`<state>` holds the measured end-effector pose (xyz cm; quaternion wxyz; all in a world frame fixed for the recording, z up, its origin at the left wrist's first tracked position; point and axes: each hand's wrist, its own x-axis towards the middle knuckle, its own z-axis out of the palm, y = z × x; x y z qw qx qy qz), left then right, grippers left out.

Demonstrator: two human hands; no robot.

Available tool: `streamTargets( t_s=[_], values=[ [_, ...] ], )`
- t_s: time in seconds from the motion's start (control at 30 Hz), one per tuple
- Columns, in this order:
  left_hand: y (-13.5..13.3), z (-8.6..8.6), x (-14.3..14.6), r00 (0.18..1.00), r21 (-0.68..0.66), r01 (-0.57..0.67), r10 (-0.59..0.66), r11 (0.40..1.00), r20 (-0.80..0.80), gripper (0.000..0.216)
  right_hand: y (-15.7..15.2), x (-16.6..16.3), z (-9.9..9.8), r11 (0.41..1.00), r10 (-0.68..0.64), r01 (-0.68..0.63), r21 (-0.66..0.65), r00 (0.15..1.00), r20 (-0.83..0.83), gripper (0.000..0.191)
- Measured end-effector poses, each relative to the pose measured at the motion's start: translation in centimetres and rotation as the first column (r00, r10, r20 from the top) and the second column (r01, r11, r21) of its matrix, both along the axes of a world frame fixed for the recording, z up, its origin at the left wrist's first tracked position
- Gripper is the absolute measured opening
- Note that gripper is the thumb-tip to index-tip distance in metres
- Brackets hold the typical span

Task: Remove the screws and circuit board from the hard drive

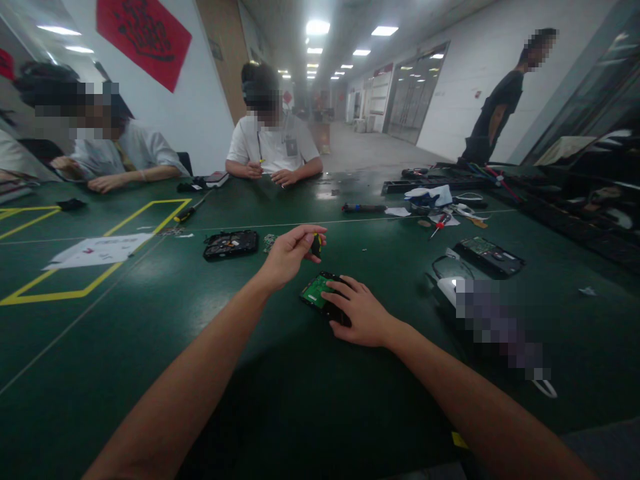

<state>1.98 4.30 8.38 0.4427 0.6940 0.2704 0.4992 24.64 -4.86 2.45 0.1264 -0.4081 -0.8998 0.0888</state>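
Observation:
My left hand [286,259] is raised just above the table, its fingers closed around the black-and-yellow handle of a screwdriver [317,247]; the shaft does not show clearly. Below and to the right of it lies a hard drive [314,291], its green circuit board facing up. Across the right part of this drive rests my right hand [364,312], fingers over the top and thumb at the near edge, gripping it against the table. Beside my left wrist sits a small pile of screws [270,242].
An opened black drive casing [231,245] lies left, near another yellow-black screwdriver [186,214] and white paper [97,250]. To the right are another hard drive [490,256], a white-ended pouch [447,290] and a red screwdriver [440,223]. Co-workers sit across the green table [200,373].

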Motion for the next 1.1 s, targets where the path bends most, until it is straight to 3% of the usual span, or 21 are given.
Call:
streamTargets(
  t_s=[0.27,0.57,0.93,1.1],
  values=[
    [0.16,-0.41,0.11,0.978,0.041,-0.205,0.206,0.978,-0.013,0.036,-0.02,0.02,0.01,1.0,-0.008,0.008,0.004,1.0,0.002,0.066],
    [-0.06,-0.03,0.1,0.998,0.034,-0.053,0.054,0.998,-0.03,0.033,0.02,-0.05,-0.15,1.0,-0.005,0.005,0.008,1.0,0.007,0.068],
    [-0.19,0.07,0.2,0.998,0.043,-0.055,0.057,0.998,-0.034,0.029,0.03,0.05,-0.26,1.0,-0.006,0.006,0.014,1.0,0.003,0.066],
    [-0.27,0.21,0.22,0.999,-0.057,-0.001,0.003,0.998,0.033,0.031,0.04,0.03,-0.15,1.0,-0.007,0.007,0.006,1.0,0.01,0.066]
  ],
)
